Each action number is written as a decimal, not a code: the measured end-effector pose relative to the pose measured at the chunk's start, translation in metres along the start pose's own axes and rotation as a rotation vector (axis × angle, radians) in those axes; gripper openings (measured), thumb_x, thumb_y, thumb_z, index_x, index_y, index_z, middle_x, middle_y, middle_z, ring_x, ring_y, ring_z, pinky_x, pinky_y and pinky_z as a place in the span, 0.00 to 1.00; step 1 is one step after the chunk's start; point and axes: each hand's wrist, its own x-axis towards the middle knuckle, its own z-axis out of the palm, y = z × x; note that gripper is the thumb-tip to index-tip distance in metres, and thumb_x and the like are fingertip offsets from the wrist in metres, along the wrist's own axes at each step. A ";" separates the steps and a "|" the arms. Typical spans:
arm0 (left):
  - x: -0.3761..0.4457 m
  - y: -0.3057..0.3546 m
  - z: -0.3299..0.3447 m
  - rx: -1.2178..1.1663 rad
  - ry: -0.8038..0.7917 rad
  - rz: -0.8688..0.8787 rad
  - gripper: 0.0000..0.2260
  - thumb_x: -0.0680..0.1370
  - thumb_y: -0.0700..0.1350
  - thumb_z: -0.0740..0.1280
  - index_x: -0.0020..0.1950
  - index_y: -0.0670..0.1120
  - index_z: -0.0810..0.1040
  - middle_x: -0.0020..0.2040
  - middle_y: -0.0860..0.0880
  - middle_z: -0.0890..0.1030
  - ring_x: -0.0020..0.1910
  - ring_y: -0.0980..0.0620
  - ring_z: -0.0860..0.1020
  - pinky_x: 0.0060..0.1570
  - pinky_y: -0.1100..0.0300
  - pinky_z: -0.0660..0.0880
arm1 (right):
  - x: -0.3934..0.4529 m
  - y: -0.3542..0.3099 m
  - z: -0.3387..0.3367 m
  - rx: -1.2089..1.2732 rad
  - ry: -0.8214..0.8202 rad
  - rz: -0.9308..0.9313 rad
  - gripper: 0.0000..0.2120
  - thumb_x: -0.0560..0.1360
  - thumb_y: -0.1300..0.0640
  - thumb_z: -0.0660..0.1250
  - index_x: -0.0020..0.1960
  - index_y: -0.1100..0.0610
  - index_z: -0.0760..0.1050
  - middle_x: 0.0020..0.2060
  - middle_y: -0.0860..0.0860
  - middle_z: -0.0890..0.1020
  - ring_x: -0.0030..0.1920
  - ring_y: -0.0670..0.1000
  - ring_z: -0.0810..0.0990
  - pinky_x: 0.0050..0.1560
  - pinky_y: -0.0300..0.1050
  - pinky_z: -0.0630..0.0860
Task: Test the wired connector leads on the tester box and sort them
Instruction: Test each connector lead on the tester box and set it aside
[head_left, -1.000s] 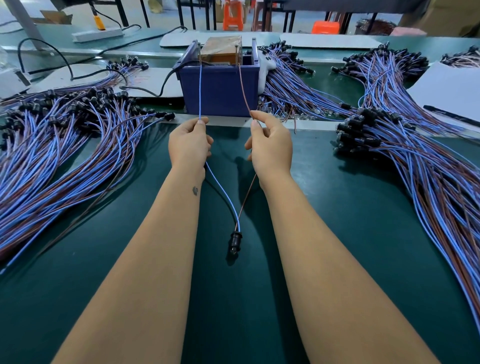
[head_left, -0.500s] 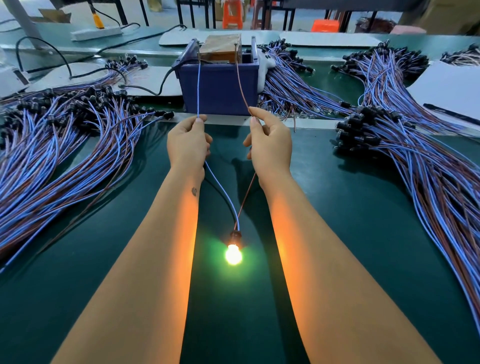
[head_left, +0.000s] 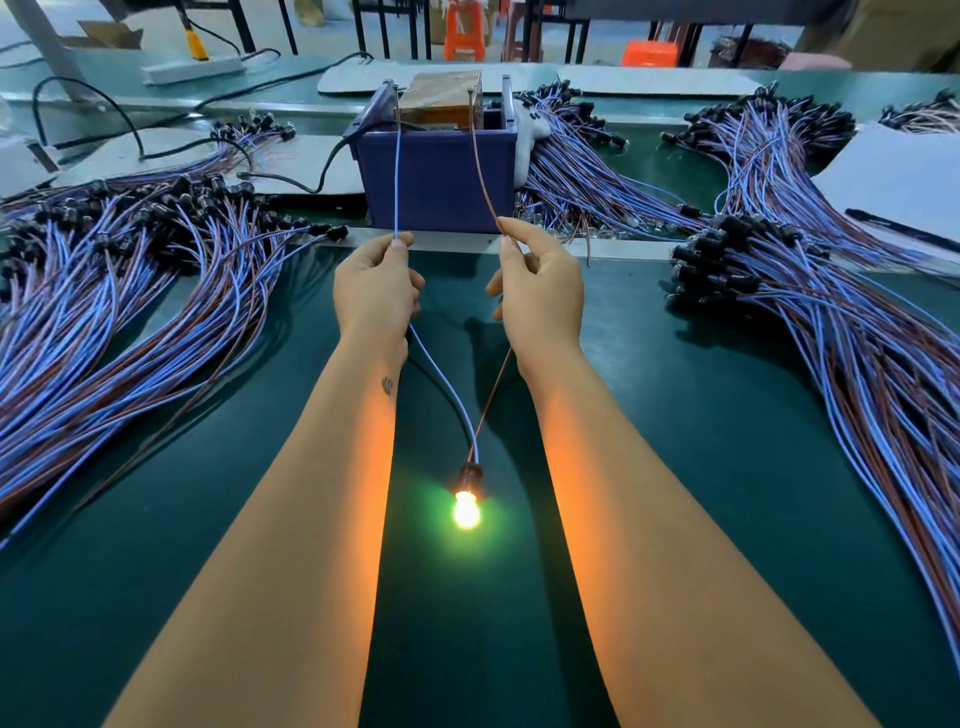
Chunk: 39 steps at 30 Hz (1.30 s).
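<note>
The left hand (head_left: 375, 291) pinches the blue wire (head_left: 397, 182), the right hand (head_left: 540, 291) the brown wire (head_left: 483, 182). Both wires run lengthwise from the tester box (head_left: 439, 174) back to the connector (head_left: 470, 475) (its lit bulb (head_left: 466, 510) pointing toward the person).

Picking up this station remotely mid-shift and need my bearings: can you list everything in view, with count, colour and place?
tester box: one, dark blue, far centre of the bench, a brown block on top.
lead under test: one; blue wire and brown wire run up to the box top; black connector near centre.
lamp: one, lit yellow-green, at the connector's end.
lead piles: several, blue and brown with black connectors; left pile, right pile, more behind the box.
bench mat: one, dark green.
power strip: one, white, far left.
black cables: a few, far left, one reaching the box.
white sheet: one, far right, a dark pen on it.
stools: orange, background.
left hand: grip pinches the blue wire.
right hand: grip pinches the brown wire.
</note>
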 end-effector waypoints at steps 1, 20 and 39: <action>0.000 -0.001 0.000 0.003 -0.003 0.004 0.10 0.83 0.43 0.60 0.52 0.48 0.81 0.28 0.51 0.73 0.22 0.59 0.68 0.25 0.67 0.67 | 0.000 -0.001 -0.001 0.001 -0.001 0.000 0.12 0.81 0.55 0.59 0.59 0.46 0.78 0.27 0.45 0.77 0.30 0.45 0.76 0.44 0.57 0.81; -0.025 0.007 0.001 -0.071 -0.284 0.033 0.10 0.81 0.41 0.63 0.41 0.45 0.79 0.24 0.55 0.72 0.21 0.58 0.66 0.25 0.64 0.63 | -0.013 -0.008 -0.005 -0.078 -0.363 -0.011 0.14 0.77 0.54 0.66 0.34 0.53 0.77 0.22 0.46 0.74 0.25 0.44 0.69 0.31 0.41 0.69; -0.005 0.024 -0.043 -0.732 0.097 -0.013 0.12 0.84 0.42 0.56 0.42 0.46 0.71 0.29 0.51 0.78 0.29 0.54 0.78 0.34 0.63 0.76 | -0.019 -0.032 -0.026 0.022 -0.649 0.170 0.06 0.78 0.62 0.65 0.44 0.58 0.78 0.24 0.50 0.75 0.22 0.47 0.71 0.25 0.36 0.65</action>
